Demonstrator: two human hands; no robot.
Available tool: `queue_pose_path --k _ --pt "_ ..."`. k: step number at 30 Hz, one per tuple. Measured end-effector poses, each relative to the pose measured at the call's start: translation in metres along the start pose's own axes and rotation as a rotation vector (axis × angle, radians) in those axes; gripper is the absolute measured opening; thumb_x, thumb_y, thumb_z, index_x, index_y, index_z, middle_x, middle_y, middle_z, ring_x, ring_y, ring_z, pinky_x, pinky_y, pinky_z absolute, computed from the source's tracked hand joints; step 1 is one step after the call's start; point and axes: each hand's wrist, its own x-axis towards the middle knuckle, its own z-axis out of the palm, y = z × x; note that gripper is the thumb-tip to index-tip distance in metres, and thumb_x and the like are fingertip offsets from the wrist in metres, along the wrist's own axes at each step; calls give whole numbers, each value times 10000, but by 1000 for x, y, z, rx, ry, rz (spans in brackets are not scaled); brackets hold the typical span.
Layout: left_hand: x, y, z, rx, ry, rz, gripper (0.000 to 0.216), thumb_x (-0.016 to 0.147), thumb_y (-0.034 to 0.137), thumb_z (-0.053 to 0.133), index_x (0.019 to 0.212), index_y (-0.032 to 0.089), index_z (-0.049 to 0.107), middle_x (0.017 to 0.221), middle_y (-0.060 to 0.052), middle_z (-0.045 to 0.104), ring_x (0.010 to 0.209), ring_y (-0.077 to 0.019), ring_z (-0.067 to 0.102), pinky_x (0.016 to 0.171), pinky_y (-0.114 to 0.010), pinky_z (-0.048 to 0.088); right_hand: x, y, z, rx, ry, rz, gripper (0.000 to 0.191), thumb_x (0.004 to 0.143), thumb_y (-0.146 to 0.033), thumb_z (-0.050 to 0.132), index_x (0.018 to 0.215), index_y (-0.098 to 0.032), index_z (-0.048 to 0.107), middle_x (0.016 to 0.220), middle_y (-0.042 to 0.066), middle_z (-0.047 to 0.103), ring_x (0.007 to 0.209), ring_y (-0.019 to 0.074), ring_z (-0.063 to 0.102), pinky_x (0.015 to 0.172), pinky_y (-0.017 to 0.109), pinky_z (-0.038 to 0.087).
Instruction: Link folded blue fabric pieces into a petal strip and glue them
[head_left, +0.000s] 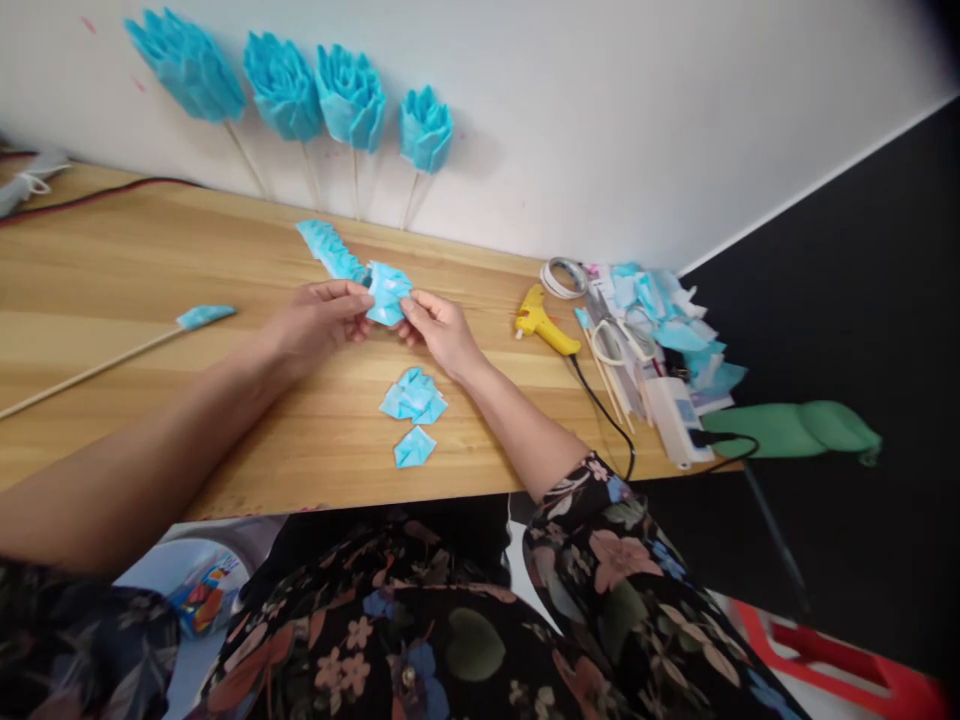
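Note:
Between my two hands is a folded blue petal piece (388,292), held up over the table. My left hand (330,315) pinches its left edge, and the fingers of my right hand (435,325) close on its right edge. Just behind them a row of overlapping blue petals (330,248) lies on the wood. Nearer to me sit a small pile of folded petals (415,396) and a single folded petal (415,447). Off to the left lies a wooden stick (97,373) with a blue tip (206,316).
Several blue flowers (351,95) on sticks lean against the white wall. To the right are a yellow glue gun (546,320), a tape roll (564,278), scissors (621,338), blue scraps (660,300) and a white power strip (677,420). The table (300,470) ends in front of me.

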Motion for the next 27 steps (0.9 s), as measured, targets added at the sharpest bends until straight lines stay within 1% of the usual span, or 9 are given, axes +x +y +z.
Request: queue_pose_path --k 3,5,9,12,14,16,18,21,27 --pt "0 5 0 -88 60 -21 219 917 137 648 701 168 659 602 0 631 580 -93 551 547 -218 427 7 -6 -8 -132 26 12 363 910 -565 640 857 -207 667 766 -11 715 633 90 601 572 198 464" --pt "1 7 0 -134 74 -37 240 943 96 587 717 154 646 603 0 624 594 -90 557 559 -210 428 10 -21 -19 -305 70 -41 256 948 -444 623 909 -204 705 793 -13 729 675 98 620 627 204 471" --pt "5 5 -2 -157 87 -34 201 919 124 633 721 159 634 616 2 620 588 -87 565 546 -204 422 -3 -61 -60 -692 32 -149 174 944 -310 623 1020 -227 755 933 7 776 897 176 697 838 290 510" --pt "6 3 -2 -165 94 -27 165 871 159 702 719 167 640 611 -2 626 561 -88 568 524 -196 422 -33 -75 -102 -1102 59 -114 259 969 -267 542 1105 -207 754 1142 85 769 1070 258 685 978 394 493" --pt "6 2 -1 -172 83 -37 159 851 161 723 719 165 635 600 1 624 543 -86 569 517 -193 428 -57 -72 -130 -1372 103 -30 332 966 -230 486 1183 -152 726 1204 155 744 1155 305 653 1043 447 468" --pt "6 3 0 -169 71 -37 177 829 173 751 711 166 619 587 7 619 523 -85 563 506 -192 424 -75 -61 -154 -1547 136 65 430 923 -219 519 1312 -95 653 1358 211 671 1261 354 597 1109 503 430" --pt "5 4 1 -168 63 -24 186 819 188 767 716 163 615 591 8 621 517 -83 565 502 -193 422 -87 -48 -170 -1611 129 147 549 890 -184 513 1424 -66 563 1453 227 606 1314 361 570 1129 524 424" --pt "4 5 3 -180 68 -13 177 827 181 763 730 154 618 603 6 624 514 -79 566 506 -195 426 -90 -36 -178 -1629 96 177 611 879 -138 469 1482 -44 500 1521 223 547 1365 336 541 1153 484 423" --pt "4 6 4 -190 83 -18 185 833 151 744 695 148 620 589 5 614 499 -76 560 497 -193 420 -77 -38 -176 -1655 104 162 558 855 -130 511 1405 -59 569 1368 241 651 1251 348 609 1067 459 490"
